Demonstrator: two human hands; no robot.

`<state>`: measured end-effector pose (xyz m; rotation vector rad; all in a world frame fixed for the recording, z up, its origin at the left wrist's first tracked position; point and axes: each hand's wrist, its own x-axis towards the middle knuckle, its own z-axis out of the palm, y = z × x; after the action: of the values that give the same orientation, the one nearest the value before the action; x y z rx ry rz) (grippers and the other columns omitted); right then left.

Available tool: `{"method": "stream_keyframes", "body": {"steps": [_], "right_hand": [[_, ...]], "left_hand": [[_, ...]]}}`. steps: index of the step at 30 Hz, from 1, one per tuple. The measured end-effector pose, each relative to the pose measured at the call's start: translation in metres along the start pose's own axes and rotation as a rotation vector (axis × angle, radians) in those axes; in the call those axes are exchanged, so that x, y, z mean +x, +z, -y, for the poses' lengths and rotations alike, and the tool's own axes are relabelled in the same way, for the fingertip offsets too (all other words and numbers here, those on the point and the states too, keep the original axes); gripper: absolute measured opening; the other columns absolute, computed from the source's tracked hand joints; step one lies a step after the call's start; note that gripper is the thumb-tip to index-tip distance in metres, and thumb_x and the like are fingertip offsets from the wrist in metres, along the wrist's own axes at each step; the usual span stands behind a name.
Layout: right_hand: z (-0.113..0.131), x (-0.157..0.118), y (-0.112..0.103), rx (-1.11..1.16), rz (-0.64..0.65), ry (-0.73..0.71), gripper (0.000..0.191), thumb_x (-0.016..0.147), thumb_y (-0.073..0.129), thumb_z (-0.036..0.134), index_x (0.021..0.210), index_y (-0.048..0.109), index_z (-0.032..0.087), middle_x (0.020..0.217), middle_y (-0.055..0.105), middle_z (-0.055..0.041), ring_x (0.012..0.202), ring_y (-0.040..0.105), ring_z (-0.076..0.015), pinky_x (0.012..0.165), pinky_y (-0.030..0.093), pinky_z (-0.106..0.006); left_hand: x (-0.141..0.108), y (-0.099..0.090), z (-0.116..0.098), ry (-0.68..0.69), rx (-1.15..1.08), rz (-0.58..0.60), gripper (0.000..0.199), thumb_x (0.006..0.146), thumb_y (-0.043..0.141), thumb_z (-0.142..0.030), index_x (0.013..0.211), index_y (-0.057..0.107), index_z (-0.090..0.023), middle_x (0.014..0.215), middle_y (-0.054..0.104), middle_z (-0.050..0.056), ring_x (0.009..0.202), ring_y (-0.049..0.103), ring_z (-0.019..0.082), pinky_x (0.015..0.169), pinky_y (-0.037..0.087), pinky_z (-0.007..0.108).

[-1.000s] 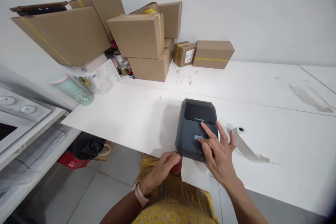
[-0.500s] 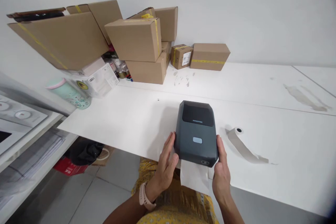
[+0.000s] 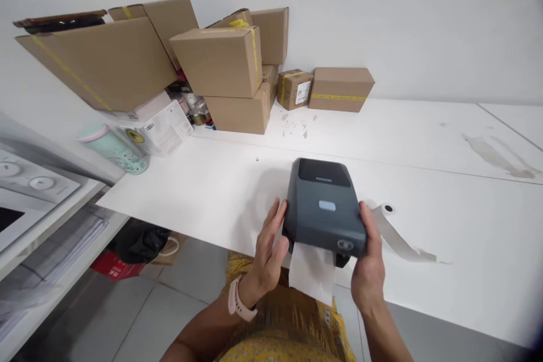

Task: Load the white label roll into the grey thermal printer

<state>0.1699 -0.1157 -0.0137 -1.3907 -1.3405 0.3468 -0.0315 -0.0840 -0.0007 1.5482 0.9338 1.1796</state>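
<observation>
A dark grey label printer [image 3: 324, 223] sits at the front edge of the white table [image 3: 203, 181]. Its cover is raised at the front, higher on the right, and black parts show beneath. A strip of white paper [image 3: 311, 271] hangs from under the cover over the table edge. My right hand [image 3: 369, 266] grips the cover's right side, fingers along it. My left hand [image 3: 271, 251] is at the printer's left side, fingers stretched out, the fingertips against it and the thumb apart.
A partly unrolled paper roll [image 3: 388, 209] lies right of the printer. Stacked cardboard boxes [image 3: 216, 62] and two smaller cartons [image 3: 339, 90] stand along the wall. A mint green tumbler [image 3: 116, 147] is beside a white box [image 3: 163, 133] at left, near a white appliance [image 3: 34, 181].
The printer's cover has come up at the front and tilted, its right side higher. My right hand has risen with it. My left hand has stayed nearly in place; more paper strip shows.
</observation>
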Motion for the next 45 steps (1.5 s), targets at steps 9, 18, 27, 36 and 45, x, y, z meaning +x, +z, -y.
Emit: {"method": "stream_keyframes", "body": {"steps": [9, 18, 27, 36, 45], "right_hand": [[0.037, 0.141, -0.008, -0.126, -0.070, -0.279, 0.064, 0.104, 0.024, 0.064, 0.155, 0.043, 0.029, 0.153, 0.055, -0.0112, 0.139, 0.055, -0.0305, 0.115, 0.043, -0.055], [0.025, 0.234, 0.010, -0.104, -0.051, -0.095, 0.068, 0.103, 0.031, 0.065, 0.158, 0.037, 0.025, 0.149, 0.057, -0.0137, 0.137, 0.057, -0.0305, 0.113, 0.045, -0.054], [0.020, 0.233, 0.006, -0.135, -0.031, -0.172, 0.081, 0.100, 0.043, 0.066, 0.163, 0.024, 0.020, 0.164, 0.038, -0.0192, 0.149, 0.043, -0.0342, 0.120, 0.037, -0.061], [0.016, 0.151, -0.002, -0.280, -0.143, -0.464, 0.046, 0.098, 0.056, 0.049, 0.138, 0.054, 0.025, 0.133, 0.063, -0.0160, 0.126, 0.061, -0.0342, 0.101, 0.054, -0.055], [-0.011, 0.139, 0.028, -0.716, 0.798, -0.365, 0.051, 0.086, 0.066, 0.034, 0.134, 0.060, 0.018, 0.121, 0.074, -0.0168, 0.113, 0.069, -0.0365, 0.101, 0.049, -0.053]], "left_hand": [[0.031, 0.004, -0.001, -0.127, 0.027, -0.067, 0.062, 0.102, 0.057, -0.051, 0.157, 0.041, -0.028, 0.166, 0.041, 0.009, 0.154, 0.038, 0.032, 0.126, 0.035, 0.049], [0.039, 0.004, 0.016, -0.209, 0.122, -0.043, 0.055, 0.103, 0.051, -0.050, 0.152, 0.047, -0.026, 0.157, 0.050, 0.013, 0.139, 0.052, 0.030, 0.106, 0.051, 0.040], [0.106, -0.008, 0.017, -0.343, 0.631, 0.206, 0.064, 0.085, 0.058, -0.029, 0.148, 0.049, -0.020, 0.082, 0.068, 0.002, 0.076, 0.066, 0.024, 0.068, 0.048, 0.032], [0.106, -0.006, 0.022, -0.335, 0.683, 0.217, 0.064, 0.086, 0.055, -0.033, 0.148, 0.049, -0.021, 0.085, 0.073, 0.003, 0.080, 0.070, 0.027, 0.066, 0.047, 0.031], [0.111, -0.003, 0.014, -0.280, 0.841, 0.277, 0.059, 0.084, 0.049, -0.019, 0.142, 0.052, -0.019, 0.101, 0.076, 0.009, 0.096, 0.072, 0.033, 0.083, 0.052, 0.038]]}}
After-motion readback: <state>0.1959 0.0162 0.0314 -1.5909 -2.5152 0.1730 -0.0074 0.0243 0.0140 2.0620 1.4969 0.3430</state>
